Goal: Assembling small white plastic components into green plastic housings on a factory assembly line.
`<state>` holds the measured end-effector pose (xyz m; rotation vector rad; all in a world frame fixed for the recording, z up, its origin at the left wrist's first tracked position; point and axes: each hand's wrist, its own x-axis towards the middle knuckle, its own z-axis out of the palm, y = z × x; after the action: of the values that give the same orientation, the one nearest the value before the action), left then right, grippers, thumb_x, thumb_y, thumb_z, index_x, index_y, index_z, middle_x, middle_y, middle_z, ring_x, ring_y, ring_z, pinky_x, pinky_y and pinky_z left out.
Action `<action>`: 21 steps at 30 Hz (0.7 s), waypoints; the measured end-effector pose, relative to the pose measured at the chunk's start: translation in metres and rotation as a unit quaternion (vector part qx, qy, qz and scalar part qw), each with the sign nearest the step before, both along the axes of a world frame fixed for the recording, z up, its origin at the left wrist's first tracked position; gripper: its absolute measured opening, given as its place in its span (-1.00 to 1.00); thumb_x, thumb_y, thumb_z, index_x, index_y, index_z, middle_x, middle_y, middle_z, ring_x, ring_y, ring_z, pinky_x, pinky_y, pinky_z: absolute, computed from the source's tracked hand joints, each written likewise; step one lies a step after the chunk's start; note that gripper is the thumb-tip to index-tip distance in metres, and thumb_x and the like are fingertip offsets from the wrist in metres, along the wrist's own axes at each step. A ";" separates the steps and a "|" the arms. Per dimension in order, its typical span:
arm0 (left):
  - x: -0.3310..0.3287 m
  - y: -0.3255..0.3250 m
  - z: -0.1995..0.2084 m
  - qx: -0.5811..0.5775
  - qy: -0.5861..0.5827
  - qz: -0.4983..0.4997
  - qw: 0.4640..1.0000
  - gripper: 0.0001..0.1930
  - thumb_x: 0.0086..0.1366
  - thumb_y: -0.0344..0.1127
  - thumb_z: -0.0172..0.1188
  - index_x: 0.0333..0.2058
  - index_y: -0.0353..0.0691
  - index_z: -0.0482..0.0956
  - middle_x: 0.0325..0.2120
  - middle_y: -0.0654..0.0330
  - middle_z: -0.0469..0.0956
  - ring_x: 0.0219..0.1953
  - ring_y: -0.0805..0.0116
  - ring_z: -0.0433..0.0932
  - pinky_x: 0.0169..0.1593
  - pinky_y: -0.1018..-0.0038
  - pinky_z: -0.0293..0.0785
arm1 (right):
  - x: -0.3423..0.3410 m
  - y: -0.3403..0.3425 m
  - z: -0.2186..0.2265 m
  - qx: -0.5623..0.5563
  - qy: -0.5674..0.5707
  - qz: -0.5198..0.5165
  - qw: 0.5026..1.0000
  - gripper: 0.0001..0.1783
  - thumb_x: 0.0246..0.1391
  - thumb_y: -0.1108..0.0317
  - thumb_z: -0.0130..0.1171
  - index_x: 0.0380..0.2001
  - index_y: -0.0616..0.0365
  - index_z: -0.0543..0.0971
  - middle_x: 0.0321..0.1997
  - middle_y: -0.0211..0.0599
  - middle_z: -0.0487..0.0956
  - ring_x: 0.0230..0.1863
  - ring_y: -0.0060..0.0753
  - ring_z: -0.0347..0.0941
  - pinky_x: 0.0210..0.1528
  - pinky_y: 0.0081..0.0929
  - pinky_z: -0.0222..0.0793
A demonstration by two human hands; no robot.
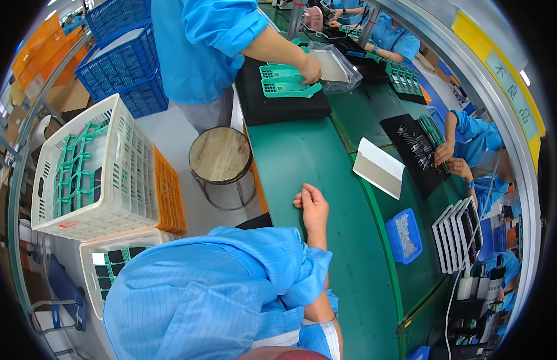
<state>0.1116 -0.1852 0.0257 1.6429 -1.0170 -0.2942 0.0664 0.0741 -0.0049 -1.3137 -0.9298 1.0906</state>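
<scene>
My right hand (312, 207) rests over the green tabletop (290, 150), its fingers loosely bent and partly spread. Nothing is visible between them. A blue sleeve (230, 282) stretches across the lower part of the view and covers much of my arms. Below it shows a bare forearm with a thin band (334, 317) at the wrist. My left hand itself cannot be seen. To the right of my right hand lies an open white-and-grey folded card (379, 170), apart from it.
A co-worker's hand (309, 69) touches green plastic trays (284, 81) on a black mat (284, 112). A round stool (221, 156) stands left of the table. White crates (125, 174) are stacked at the left. A blue bin (403, 237) and white racks (455, 234) sit at the right.
</scene>
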 end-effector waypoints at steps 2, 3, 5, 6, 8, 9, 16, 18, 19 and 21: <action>0.000 -0.004 -0.001 -0.002 0.006 -0.004 1.000 -0.67 0.20 -0.04 0.16 -0.35 -0.24 0.50 -0.49 0.13 0.55 -0.50 0.35 0.43 -0.34 0.48 0.35 | -0.002 0.000 -0.001 0.000 0.014 0.006 1.000 -0.74 0.14 0.41 0.00 -0.14 0.32 0.48 -0.46 -0.31 0.52 -0.50 -0.58 0.44 -0.43 -0.64 0.40; 0.000 -0.005 -0.001 -0.004 0.009 -0.006 1.000 -0.67 0.20 -0.04 0.16 -0.35 -0.24 0.50 -0.49 0.13 0.55 -0.50 0.35 0.43 -0.35 0.48 0.35 | -0.001 0.000 -0.002 -0.002 0.016 0.006 1.000 -0.74 0.14 0.41 0.00 -0.14 0.32 0.48 -0.46 -0.31 0.52 -0.50 -0.58 0.44 -0.43 -0.64 0.40; 0.000 -0.006 -0.001 -0.004 0.015 -0.010 1.000 -0.67 0.20 -0.04 0.16 -0.35 -0.24 0.50 -0.49 0.13 0.55 -0.50 0.35 0.43 -0.35 0.48 0.35 | 0.001 0.002 0.000 0.015 0.006 0.002 1.000 -0.76 0.12 0.42 0.02 -0.16 0.30 0.51 -0.47 -0.30 0.54 -0.51 -0.59 0.46 -0.43 -0.65 0.42; 0.000 -0.005 -0.001 -0.002 0.017 -0.012 1.000 -0.67 0.20 -0.04 0.16 -0.35 -0.24 0.50 -0.49 0.13 0.55 -0.50 0.35 0.43 -0.35 0.48 0.35 | 0.001 0.003 0.000 0.016 0.007 0.001 1.000 -0.76 0.12 0.42 0.02 -0.16 0.30 0.51 -0.47 -0.30 0.54 -0.51 -0.59 0.46 -0.43 -0.65 0.42; 0.001 -0.002 0.000 0.002 0.019 -0.015 1.000 -0.67 0.20 -0.04 0.16 -0.34 -0.23 0.50 -0.49 0.13 0.55 -0.50 0.35 0.43 -0.35 0.48 0.35 | 0.003 0.004 -0.001 0.012 -0.006 -0.003 1.000 -0.76 0.12 0.42 0.02 -0.16 0.29 0.51 -0.47 -0.31 0.54 -0.51 -0.60 0.46 -0.44 -0.65 0.42; 0.002 0.001 0.000 0.005 0.020 -0.015 1.000 -0.67 0.20 -0.04 0.16 -0.34 -0.23 0.50 -0.49 0.13 0.55 -0.50 0.35 0.43 -0.35 0.48 0.35 | 0.003 0.005 -0.001 0.014 -0.007 -0.003 1.000 -0.76 0.12 0.42 0.02 -0.16 0.29 0.51 -0.47 -0.31 0.54 -0.51 -0.60 0.46 -0.44 -0.65 0.42; 0.001 0.017 0.001 0.031 0.036 -0.003 0.999 -0.67 0.20 -0.03 0.16 -0.34 -0.23 0.50 -0.50 0.13 0.55 -0.50 0.34 0.43 -0.35 0.47 0.35 | -0.003 0.003 -0.001 0.016 -0.003 0.004 1.000 -0.76 0.12 0.43 0.00 -0.17 0.30 0.51 -0.48 -0.30 0.54 -0.52 -0.60 0.46 -0.45 -0.65 0.42; -0.002 0.022 0.003 0.027 0.038 -0.031 0.998 -0.67 0.20 -0.03 0.15 -0.34 -0.23 0.50 -0.50 0.13 0.55 -0.50 0.34 0.43 -0.35 0.47 0.35 | 0.006 0.007 -0.003 0.002 -0.009 -0.027 1.000 -0.76 0.13 0.43 0.00 -0.17 0.30 0.51 -0.48 -0.30 0.54 -0.52 -0.60 0.46 -0.45 -0.65 0.42; -0.002 0.021 0.004 0.032 0.039 -0.024 0.998 -0.67 0.20 -0.03 0.15 -0.34 -0.23 0.50 -0.50 0.13 0.55 -0.50 0.33 0.43 -0.35 0.47 0.35 | 0.001 0.006 0.000 0.002 -0.014 -0.019 1.000 -0.76 0.13 0.43 0.00 -0.17 0.30 0.51 -0.48 -0.29 0.54 -0.52 -0.60 0.46 -0.45 -0.65 0.42; -0.003 0.020 0.005 0.038 0.042 -0.012 0.998 -0.67 0.20 -0.03 0.15 -0.33 -0.23 0.50 -0.50 0.13 0.55 -0.50 0.33 0.43 -0.35 0.47 0.35 | -0.007 0.003 0.003 0.005 -0.020 -0.006 1.000 -0.76 0.12 0.43 0.00 -0.17 0.31 0.51 -0.48 -0.29 0.54 -0.52 -0.60 0.46 -0.45 -0.65 0.42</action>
<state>0.1089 -0.1651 0.0310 1.6739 -0.9735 -0.4190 0.0595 0.0770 -0.0016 -1.3350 -0.9545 1.0539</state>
